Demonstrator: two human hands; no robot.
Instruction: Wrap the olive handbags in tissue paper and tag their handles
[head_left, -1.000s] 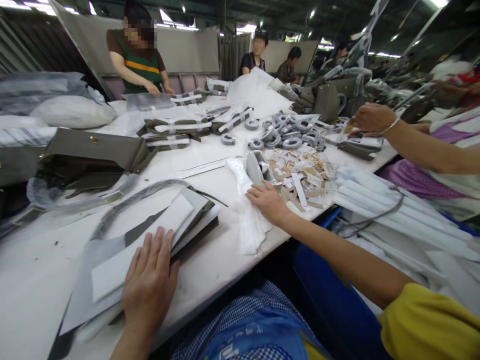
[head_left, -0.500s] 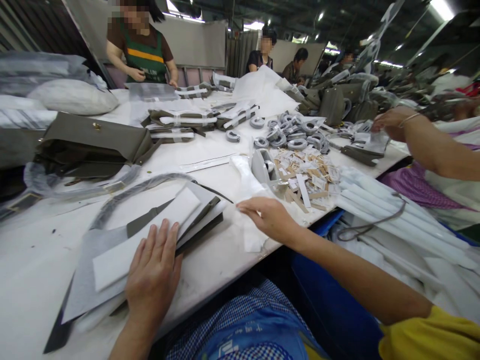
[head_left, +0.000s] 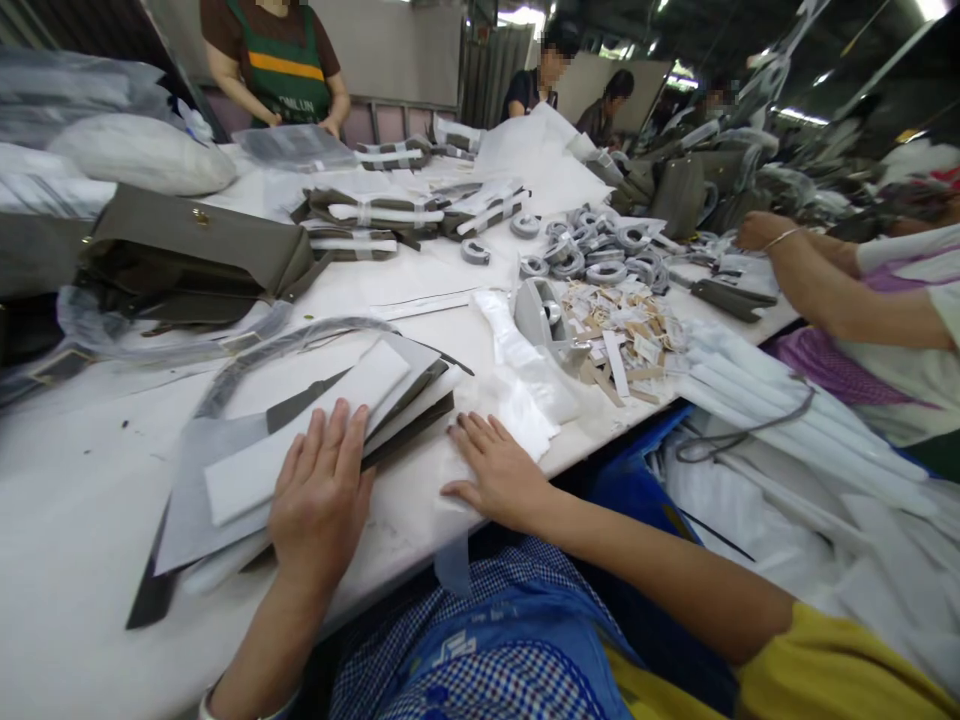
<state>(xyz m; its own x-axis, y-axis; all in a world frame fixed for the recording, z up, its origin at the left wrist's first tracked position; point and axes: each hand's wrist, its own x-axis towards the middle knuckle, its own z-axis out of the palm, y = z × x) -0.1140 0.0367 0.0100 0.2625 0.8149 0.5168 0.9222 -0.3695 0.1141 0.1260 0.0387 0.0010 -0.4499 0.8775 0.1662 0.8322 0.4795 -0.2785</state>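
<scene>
My left hand lies flat, fingers out, on a white foam strip. Beneath the strip is a flattened dark olive bag layered with pale grey sheets. A handle wrapped in clear film curves out behind the bag. To the right, my right hand rests palm down, fingers spread, at the table's front edge. It touches a thin translucent piece that hangs over the edge. Crumpled white film lies just beyond my fingers, beside a grey tape dispenser.
Paper tags and grey rolled straps are heaped behind the dispenser. At left sits an open olive bag. White foam tubes fill a blue-lined container at right. A co-worker's arm reaches in there; others work across the table.
My right hand has come down and left from beside the white film to lie flat at the table edge. My left hand stays on the foam strip. The view has tilted downward.
</scene>
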